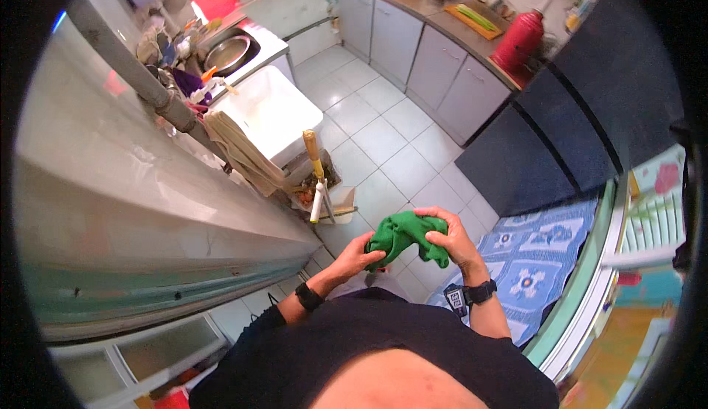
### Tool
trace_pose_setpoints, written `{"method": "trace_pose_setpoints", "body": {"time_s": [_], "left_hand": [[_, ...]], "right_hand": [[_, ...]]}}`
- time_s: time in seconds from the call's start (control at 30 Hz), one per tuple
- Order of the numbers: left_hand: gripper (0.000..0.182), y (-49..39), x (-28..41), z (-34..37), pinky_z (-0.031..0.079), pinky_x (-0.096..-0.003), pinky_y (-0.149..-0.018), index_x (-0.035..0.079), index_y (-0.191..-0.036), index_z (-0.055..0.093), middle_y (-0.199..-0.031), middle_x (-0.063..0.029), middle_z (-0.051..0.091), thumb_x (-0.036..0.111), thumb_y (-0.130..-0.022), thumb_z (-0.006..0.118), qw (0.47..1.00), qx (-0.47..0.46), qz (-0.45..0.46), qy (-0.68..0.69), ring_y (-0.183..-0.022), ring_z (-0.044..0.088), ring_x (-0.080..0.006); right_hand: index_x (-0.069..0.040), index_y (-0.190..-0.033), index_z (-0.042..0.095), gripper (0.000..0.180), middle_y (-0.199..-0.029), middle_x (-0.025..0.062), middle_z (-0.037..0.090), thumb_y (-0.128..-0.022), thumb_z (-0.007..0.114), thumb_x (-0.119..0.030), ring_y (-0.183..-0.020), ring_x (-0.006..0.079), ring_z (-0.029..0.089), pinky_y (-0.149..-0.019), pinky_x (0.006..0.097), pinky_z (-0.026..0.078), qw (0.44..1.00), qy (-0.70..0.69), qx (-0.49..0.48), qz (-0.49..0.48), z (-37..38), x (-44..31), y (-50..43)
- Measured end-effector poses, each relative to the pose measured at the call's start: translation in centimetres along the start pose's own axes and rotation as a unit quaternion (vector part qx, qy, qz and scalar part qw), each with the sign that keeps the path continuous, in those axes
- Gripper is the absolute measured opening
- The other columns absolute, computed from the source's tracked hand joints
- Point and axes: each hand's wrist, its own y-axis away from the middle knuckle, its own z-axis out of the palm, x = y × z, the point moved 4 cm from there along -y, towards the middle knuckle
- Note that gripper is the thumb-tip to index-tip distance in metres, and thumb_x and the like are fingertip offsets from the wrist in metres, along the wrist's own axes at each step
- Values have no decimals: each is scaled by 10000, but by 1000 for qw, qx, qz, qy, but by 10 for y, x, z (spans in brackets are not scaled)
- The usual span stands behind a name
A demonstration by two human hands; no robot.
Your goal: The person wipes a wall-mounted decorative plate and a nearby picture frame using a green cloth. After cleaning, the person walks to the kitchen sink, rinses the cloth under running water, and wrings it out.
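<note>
A crumpled green cloth [406,235] hangs in the air in front of my body, stretched loosely between both hands. My left hand [354,257] pinches its left end, thumb on top. At the other end my right hand [451,237] grips it, with the fingers over the top edge and the thumb on the near face. The cloth bunches and sags, and a loose fold drops below my right thumb. Each wrist wears a black band. Below the cloth lies the white tiled floor [381,143].
Ahead on the left stands a white sink basin [271,110], with a beige towel [238,152] hung beside it and yellow-handled tools [314,157] upright nearby. Grey cabinets [428,60] carry a counter with a red thermos [519,38]. A blue patterned mat [525,276] lies at right.
</note>
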Motion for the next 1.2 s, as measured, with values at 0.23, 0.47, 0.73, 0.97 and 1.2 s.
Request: {"method": "trace_pose_setpoints", "body": {"time_s": [0.23, 0.47, 0.73, 0.97, 1.2], "left_hand": [[418, -124, 47, -14, 469, -282, -861, 17, -1279, 490, -1081, -23, 594, 114, -903, 645, 987, 118, 67, 91, -978, 551, -97], [342, -228, 106, -70, 476, -274, -725, 25, -1153, 546, -945, -11, 574, 34, -823, 636, 959, 256, 111, 46, -858, 539, -95], [452, -289, 155, -140, 464, -285, -833, 14, -1200, 516, -1003, -26, 580, -10, -762, 625, 911, 377, 157, 47, -950, 541, -117], [467, -328, 166, -208, 487, -275, -778, 27, -1194, 521, -1001, -22, 579, -39, -744, 625, 802, 534, 221, 152, -911, 556, -114], [464, -300, 158, -274, 481, -310, -838, 0, -1177, 536, -984, -69, 611, -1, -724, 635, 635, 730, 184, 175, -918, 578, -175]], "right_hand": [[-20, -1235, 595, 469, -1081, 59, 638, -767, 567, 6, -896, 92, 600, -795, 245, 515, 991, 92, -93, -16, -89, -31, -151], [-10, -1231, 600, 563, -1093, 35, 626, -677, 504, 36, -988, 127, 579, -870, 256, 477, 966, 223, -127, -20, -139, -82, -285], [-24, -1261, 580, 608, -1010, 63, 645, -687, 438, 116, -799, 123, 625, -688, 251, 529, 938, 227, -253, -63, -153, -119, -433], [-28, -1273, 561, 589, -1070, 45, 607, -698, 482, 71, -841, 116, 607, -706, 249, 507, 863, 254, -423, -108, -103, -134, -572], [-5, -1286, 540, 565, -999, 48, 619, -726, 492, 62, -846, 122, 586, -746, 260, 503, 797, 200, -570, -24, 28, -97, -677]]}}
